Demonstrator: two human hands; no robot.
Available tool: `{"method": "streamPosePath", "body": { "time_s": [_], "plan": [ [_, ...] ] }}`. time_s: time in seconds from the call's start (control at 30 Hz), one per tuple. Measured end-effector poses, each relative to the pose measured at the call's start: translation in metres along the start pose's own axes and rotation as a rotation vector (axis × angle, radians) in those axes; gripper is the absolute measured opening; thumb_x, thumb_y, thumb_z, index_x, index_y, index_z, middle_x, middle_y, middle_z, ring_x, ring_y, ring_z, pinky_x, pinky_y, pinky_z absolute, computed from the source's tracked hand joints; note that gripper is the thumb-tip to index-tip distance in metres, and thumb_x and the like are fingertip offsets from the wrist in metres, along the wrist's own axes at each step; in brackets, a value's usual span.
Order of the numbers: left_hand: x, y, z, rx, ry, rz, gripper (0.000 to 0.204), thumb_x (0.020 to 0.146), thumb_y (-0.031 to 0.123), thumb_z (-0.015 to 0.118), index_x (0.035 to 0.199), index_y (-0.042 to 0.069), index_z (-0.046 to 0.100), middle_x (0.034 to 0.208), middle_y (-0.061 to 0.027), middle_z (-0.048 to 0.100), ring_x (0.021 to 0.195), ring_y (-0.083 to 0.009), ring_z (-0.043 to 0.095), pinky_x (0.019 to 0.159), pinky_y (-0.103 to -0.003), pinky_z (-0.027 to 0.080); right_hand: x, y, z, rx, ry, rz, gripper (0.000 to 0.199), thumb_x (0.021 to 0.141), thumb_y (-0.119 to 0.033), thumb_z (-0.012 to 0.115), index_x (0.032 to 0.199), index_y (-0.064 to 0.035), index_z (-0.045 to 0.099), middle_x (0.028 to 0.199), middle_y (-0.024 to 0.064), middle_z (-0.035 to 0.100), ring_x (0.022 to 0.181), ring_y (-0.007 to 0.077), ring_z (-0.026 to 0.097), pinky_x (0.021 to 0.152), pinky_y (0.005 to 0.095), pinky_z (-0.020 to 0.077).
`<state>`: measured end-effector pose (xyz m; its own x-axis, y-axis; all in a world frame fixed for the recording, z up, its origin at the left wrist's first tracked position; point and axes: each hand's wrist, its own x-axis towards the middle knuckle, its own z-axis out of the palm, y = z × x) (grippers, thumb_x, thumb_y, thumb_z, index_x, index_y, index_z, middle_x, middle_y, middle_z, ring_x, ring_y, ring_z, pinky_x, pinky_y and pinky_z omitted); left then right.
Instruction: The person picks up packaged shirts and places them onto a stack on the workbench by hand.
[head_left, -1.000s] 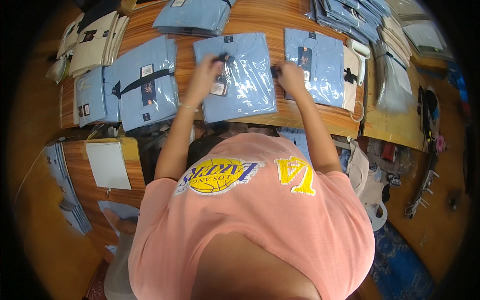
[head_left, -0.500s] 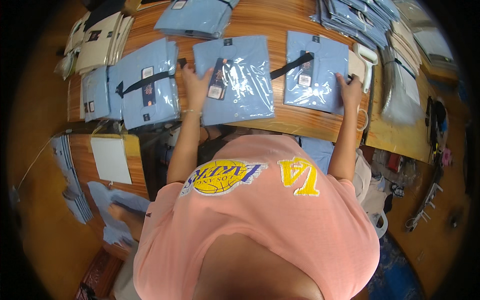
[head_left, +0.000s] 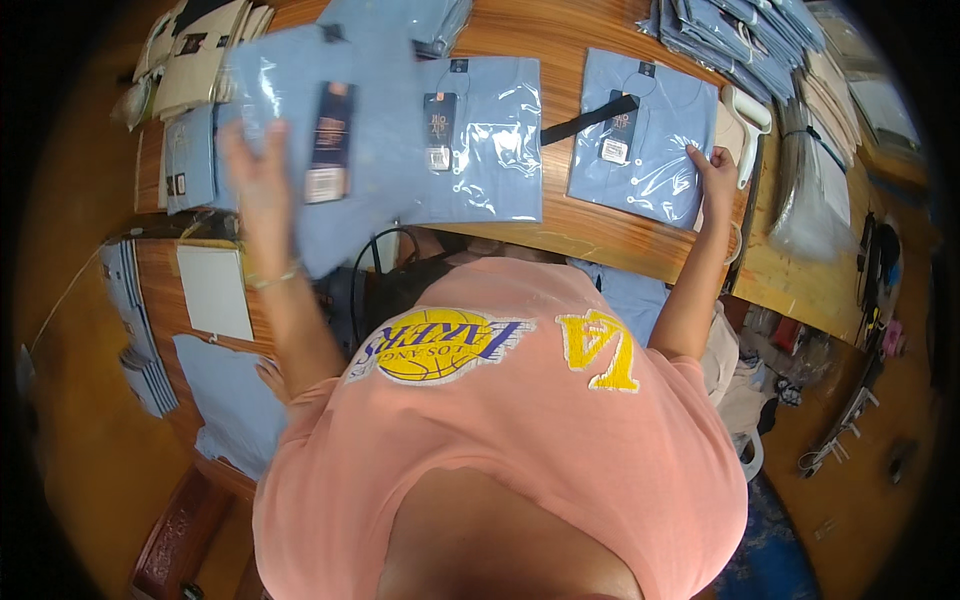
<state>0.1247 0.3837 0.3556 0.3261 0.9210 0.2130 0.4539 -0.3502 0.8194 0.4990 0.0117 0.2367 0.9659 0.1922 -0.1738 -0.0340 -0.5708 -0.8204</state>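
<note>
My left hand (head_left: 262, 175), smeared by motion, grips a folded light-blue shirt in a clear bag (head_left: 385, 150) by its left side. This blurred shirt is raised over the left part of the table and bears a dark hang tag. Beside it, another bagged blue shirt (head_left: 500, 165) lies flat in the middle. My right hand (head_left: 717, 180) is closed at the right edge of a third bagged blue shirt (head_left: 650, 175), its fingertips on the plastic. A black strap (head_left: 590, 120) runs from the middle shirt across the top of the right one.
Stacks of bagged blue shirts (head_left: 715, 45) and beige garments (head_left: 195, 60) line the far side. A white-handled roller (head_left: 745, 125) lies right of the right shirt, near clear plastic bags (head_left: 810, 205). Lower left, a person's hand (head_left: 270, 380) rests by blue cloth (head_left: 235, 400).
My left hand has moved left, carrying a bagged shirt off the middle pile; another now shows there. The right shirt has shifted slightly right, with my right hand still at its edge.
</note>
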Motion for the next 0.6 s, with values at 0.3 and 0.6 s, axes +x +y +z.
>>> {"method": "streamPosePath", "body": {
  "time_s": [0.3, 0.6],
  "plan": [
    [0.039, 0.029, -0.088, -0.417, 0.155, 0.151, 0.026, 0.087, 0.009, 0.056, 0.11, -0.003, 0.051, 0.104, -0.0107, 0.06, 0.089, -0.0129, 0.057, 0.082, -0.025, 0.043, 0.01, 0.004, -0.013, 0.436, -0.178, 0.182, 0.022, 0.082, -0.016, 0.061, 0.093, 0.0029, 0.058, 0.09, 0.006, 0.059, 0.075, 0.0136, 0.054, 0.068, 0.0248, 0.044],
    [0.032, 0.013, -0.009, -0.44, -0.125, -0.258, 0.057, 0.082, 0.029, 0.063, 0.125, -0.003, 0.042, 0.122, -0.0155, 0.049, 0.118, -0.0192, 0.041, 0.102, -0.034, 0.026, -0.003, -0.019, -0.02, 0.458, -0.05, 0.034, 0.041, 0.078, -0.003, 0.063, 0.113, 0.004, 0.044, 0.095, 0.015, 0.061, 0.087, 0.0179, 0.058, 0.075, 0.0282, 0.0467]
  ]
}}
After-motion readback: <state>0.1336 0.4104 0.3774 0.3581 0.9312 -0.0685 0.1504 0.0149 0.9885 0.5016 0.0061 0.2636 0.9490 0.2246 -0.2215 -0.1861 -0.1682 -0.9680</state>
